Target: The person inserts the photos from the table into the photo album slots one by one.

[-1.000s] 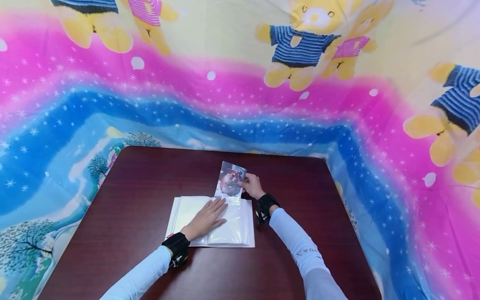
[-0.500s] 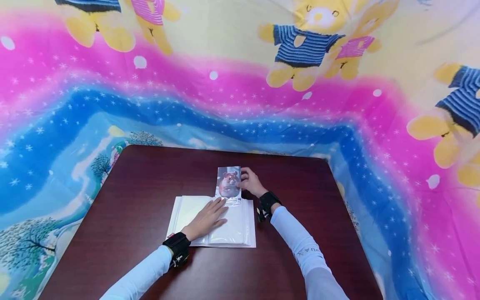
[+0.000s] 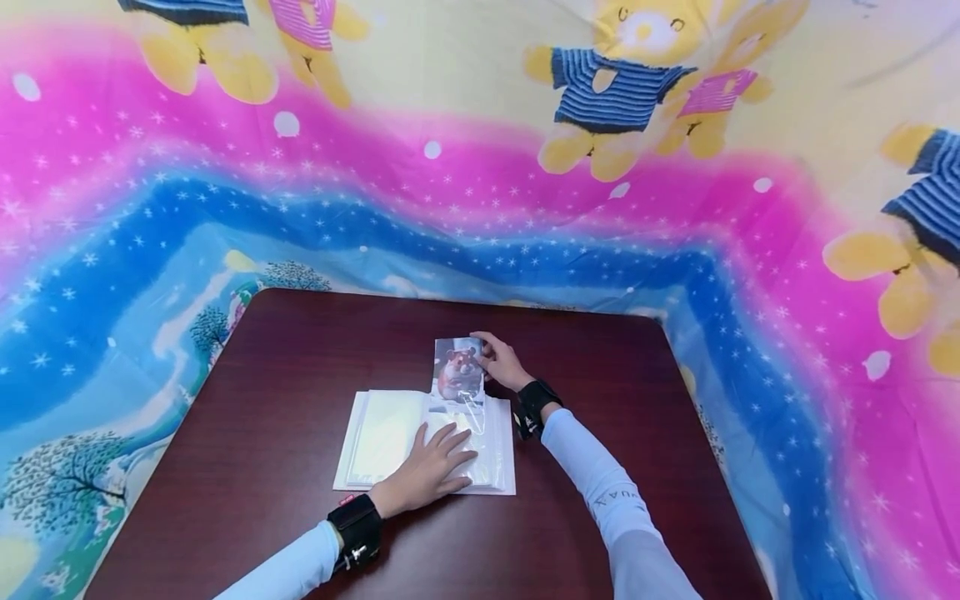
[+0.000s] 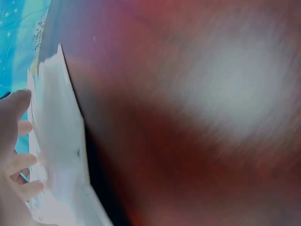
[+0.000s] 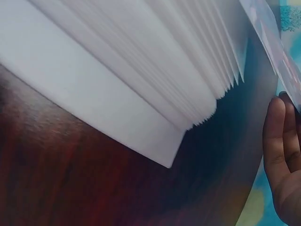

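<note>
A white photo album (image 3: 386, 433) with clear pockets lies spread on the table in the head view. My left hand (image 3: 427, 471) rests on its right-hand page, fingers spread. Rising past that page's far edge is a photo (image 3: 456, 367) of a brown and white hamster-like animal, its lower end under the clear pocket. My right hand (image 3: 504, 362) holds the photo by its upper right edge. In the right wrist view, the fingers (image 5: 275, 122) reach behind the photo (image 5: 275, 42), near the album's stacked pages (image 5: 155, 61). The left wrist view shows the album (image 4: 59, 122) edge-on.
The dark red-brown table (image 3: 300, 350) has rounded far corners. Behind it hangs a cloth backdrop (image 3: 450, 192) printed with bears, snowflakes and trees. Both wrists wear black straps, the left strap (image 3: 356, 525) just off the album's near edge.
The photo has straightened from a tilt and slid lower into the pocket. My right hand has shifted to its upper corner. My left hand has moved toward me down the page, fingers spread wider.
</note>
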Demonstrator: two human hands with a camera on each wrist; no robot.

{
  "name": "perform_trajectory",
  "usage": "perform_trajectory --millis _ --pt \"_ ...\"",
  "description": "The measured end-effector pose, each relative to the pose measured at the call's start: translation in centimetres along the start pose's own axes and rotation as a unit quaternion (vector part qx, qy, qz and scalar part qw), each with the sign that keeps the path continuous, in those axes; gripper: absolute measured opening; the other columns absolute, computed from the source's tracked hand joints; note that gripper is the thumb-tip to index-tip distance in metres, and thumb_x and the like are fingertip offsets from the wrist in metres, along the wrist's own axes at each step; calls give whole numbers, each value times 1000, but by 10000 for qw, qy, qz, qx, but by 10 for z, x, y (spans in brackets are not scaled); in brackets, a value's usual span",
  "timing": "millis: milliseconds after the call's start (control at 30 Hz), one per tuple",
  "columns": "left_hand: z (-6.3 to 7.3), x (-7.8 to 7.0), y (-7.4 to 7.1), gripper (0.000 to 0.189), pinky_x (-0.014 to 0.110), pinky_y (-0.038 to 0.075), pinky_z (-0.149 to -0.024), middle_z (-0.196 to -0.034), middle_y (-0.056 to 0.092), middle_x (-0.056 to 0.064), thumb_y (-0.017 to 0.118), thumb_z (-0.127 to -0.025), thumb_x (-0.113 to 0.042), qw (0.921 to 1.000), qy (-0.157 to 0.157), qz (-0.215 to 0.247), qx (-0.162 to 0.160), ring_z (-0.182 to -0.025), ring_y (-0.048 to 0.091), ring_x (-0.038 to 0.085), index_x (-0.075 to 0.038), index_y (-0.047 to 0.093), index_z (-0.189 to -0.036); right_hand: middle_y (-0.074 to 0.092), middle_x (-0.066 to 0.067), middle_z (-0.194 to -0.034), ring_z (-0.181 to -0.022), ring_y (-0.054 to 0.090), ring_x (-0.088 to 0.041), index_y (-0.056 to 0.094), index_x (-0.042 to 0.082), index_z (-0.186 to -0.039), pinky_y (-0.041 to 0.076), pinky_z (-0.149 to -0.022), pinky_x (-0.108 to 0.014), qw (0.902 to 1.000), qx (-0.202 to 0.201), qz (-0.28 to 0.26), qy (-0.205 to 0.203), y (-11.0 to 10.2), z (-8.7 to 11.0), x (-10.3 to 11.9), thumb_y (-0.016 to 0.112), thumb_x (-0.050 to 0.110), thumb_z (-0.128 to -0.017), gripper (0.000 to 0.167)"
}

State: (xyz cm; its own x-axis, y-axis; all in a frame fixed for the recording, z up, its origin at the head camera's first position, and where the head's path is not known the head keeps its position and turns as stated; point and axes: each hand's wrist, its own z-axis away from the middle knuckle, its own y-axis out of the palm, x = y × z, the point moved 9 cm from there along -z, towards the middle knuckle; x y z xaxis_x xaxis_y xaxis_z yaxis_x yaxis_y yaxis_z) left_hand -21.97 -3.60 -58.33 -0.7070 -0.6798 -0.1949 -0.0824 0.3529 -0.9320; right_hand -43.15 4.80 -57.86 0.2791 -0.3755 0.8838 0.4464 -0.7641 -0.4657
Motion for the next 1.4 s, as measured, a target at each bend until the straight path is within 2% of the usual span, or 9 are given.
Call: perform_trajectory --millis 200,367,467,567,600,767,967,1167,1400 --pt "10 -2 -2 49 74 31 -98 -144 49 17 72 -90 -39 9994 -4 224 -254 -135 40 41 -16 61 -132 38 -13 -91 -69 53 -33 45 1 -143 54 -63 -57 9994 240 -187 -151 7 10 0 47 -11 -98 46" --pt "11 1 -2 54 72 31 -100 -145 48 19 72 -90 -39 9986 16 294 -441 -136 40 41 -14 59 -136 43 -13 -88 -64 50 -33 47 2 -142 48 -54 -41 9976 593 -340 -92 14 16 -2 48 -9 -99 45" --pt "11 2 -1 56 72 31 -100 -145 48 19 72 -89 -40 9983 16 308 -500 -135 40 41 -14 58 -136 47 -22 -87 -63 48 -41 46 -1 -143 46 -53 -44 9955 843 -404 -138 20 22 -3 48 -9 -99 44" --pt "11 3 -1 57 73 32 -99 -144 49 19 74 -88 -39 9978 33 330 -566 -134 42 42 -12 59 -136 50 -30 -88 -68 51 -50 45 -4 -142 50 -57 -52 9940 966 -486 -177 23 28 -3 48 -9 -99 44" --pt "11 3 -1 57 73 32 -99 -143 50 20 74 -88 -39 9977 39 338 -591 -134 42 42 -12 59 -135 50 -28 -88 -70 52 -50 46 -3 -142 51 -60 -54 9939 968 -519 -134 24 30 -4 49 -8 -99 43" --pt "12 3 -1 54 75 30 -99 -143 50 20 75 -88 -37 9972 22 410 -624 -134 42 42 -12 61 -133 51 -17 -90 -69 57 -38 53 0 -137 56 -61 -44 9934 922 -680 43 24 37 -8 51 -5 -99 38" --pt "11 3 1 52 74 29 -101 -144 49 20 74 -88 -38 9973 -32 422 -606 -135 42 41 -12 62 -132 53 -12 -91 -67 61 -23 57 3 -133 57 -61 -38 9926 945 -682 325 27 43 -13 64 5 -96 37" --pt "10 1 -2 50 74 29 -101 -142 52 19 74 -88 -40 9969 -2 422 -669 -133 44 40 -13 64 -130 54 -13 -89 -66 58 -22 63 -1 -125 54 -60 -34 9938 939 -551 235 29 47 -13 68 5 -93 33" --pt "9 -2 1 49 74 29 -100 -143 50 19 73 -89 -39 9973 7 389 -617 -134 42 40 -12 65 -129 64 -13 -83 -67 61 -25 67 -1 -120 52 -62 -31 9932 972 -577 278 29 52 -17 64 6 -96 25"
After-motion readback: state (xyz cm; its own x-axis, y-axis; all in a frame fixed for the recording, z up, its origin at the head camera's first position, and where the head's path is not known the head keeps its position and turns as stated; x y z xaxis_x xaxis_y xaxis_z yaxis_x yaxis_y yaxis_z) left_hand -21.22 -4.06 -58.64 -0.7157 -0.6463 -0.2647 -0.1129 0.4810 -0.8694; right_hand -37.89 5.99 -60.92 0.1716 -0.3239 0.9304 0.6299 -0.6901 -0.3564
